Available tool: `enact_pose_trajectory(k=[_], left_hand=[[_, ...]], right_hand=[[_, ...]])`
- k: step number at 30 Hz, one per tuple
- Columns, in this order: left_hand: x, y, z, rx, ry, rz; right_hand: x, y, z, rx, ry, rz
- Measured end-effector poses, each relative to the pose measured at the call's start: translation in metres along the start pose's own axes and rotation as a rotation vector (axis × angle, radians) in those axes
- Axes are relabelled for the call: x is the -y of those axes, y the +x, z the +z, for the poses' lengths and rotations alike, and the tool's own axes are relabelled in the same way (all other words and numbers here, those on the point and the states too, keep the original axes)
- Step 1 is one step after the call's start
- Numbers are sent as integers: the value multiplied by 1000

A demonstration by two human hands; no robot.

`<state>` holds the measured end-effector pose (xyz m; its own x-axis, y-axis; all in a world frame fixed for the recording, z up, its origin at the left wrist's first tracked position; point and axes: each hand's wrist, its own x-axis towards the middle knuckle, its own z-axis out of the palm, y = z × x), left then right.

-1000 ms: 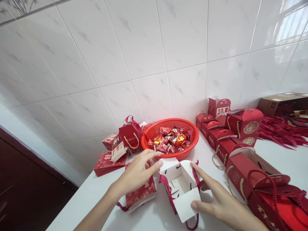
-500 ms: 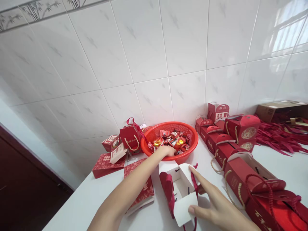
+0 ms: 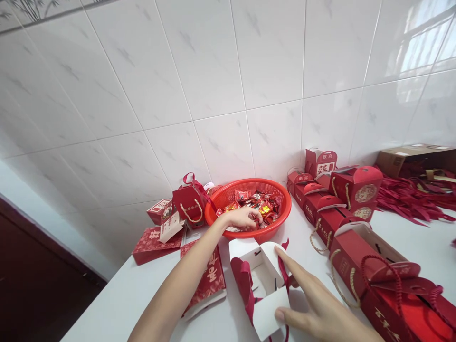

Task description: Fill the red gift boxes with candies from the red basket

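Note:
My left hand (image 3: pixel 245 217) reaches into a red plastic basket (image 3: pixel 284 206) of wrapped candies (image 3: pixel 265 207). Its fingers are curled down at the pile, pinching a wrapped candy that they largely hide. Below the basket stands an open gift box (image 3: pixel 261 280), white inside and red outside, with its flaps spread. My right hand (image 3: pixel 302 299) grips this box from the right, the thumb on the near white flap and the fingers at the far flap. A dark red ribbon (image 3: pixel 284 270) runs along the box's right side, under my fingers.
A row of red gift boxes (image 3: pixel 351 251) with rope handles lines the right. Behind it lie loose red ribbons (image 3: pixel 409 199) and a cardboard carton (image 3: pixel 399 159). Left of the basket are a ribboned red box (image 3: pixel 187 206) and flat red packages (image 3: pixel 156 244). A tiled wall (image 3: pixel 221 142) stands behind.
My left hand has lifted slightly among the candies, and more of its curled fingers shows. My right hand keeps its hold on the gift box. The view has shifted a little.

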<state>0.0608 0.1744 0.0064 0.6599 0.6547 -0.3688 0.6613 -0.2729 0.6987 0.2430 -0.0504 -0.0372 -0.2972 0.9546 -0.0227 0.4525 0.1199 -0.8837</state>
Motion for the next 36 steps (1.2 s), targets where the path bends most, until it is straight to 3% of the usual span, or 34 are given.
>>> enact_pose_trajectory(k=[7,12,15,18,23,27,30,32,36], left_hand=[[2,-15,-1,-217,-495,22],[0,-17,-3,-265,-588,106],[4,-15,-1,-335,-467,103],[9,-9,2,-408,-171,93],[9,3,6,-66,222,62],[0,13,9,13,401,132],[-11,22,13,121,483,95],[-16,30,18,129,530,41],[-21,46,27,13,581,9]], right_hand=[[-3,0,1,-6,-8,-1],[-5,1,1,6,-37,-1],[-6,0,1,0,-45,0],[-5,-1,0,-6,-51,-10],[-4,-1,1,-21,-42,-30],[-3,0,2,-7,-61,-11],[-3,1,2,7,-76,-1],[-4,1,3,9,-81,-2],[-5,1,4,4,-77,-4]])
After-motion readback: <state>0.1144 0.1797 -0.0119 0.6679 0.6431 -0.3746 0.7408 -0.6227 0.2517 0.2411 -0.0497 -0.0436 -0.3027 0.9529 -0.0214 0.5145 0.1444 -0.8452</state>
